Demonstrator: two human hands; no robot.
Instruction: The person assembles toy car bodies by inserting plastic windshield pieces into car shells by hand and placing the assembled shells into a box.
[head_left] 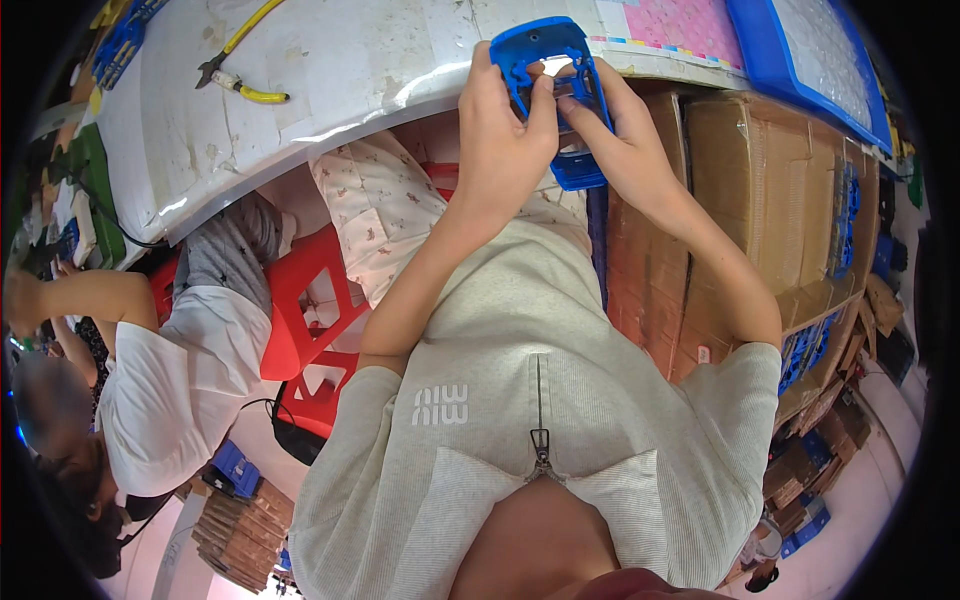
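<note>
Both my hands hold a blue plastic shell (540,38) up over the front edge of the white worktable. It looks like a hollow, rounded casing with openings through its middle. My left hand (507,135) grips the left side, its thumb pressed on the inside. On the other side, my right hand (625,140) has its fingers wrapped round the edge and its thumb in the middle opening. Between the thumbs lies a small light patch that I cannot make out. The lower end of the shell shows below my thumbs.
Yellow-handled pliers (232,80) lie on the worktable (340,70). A blue tray (780,50) with clear bubbled sheeting stands at the right. Beside me, an open cardboard box (720,150) holds blue parts. A red stool (305,300) and a co-worker in a white shirt (190,390) are at my left.
</note>
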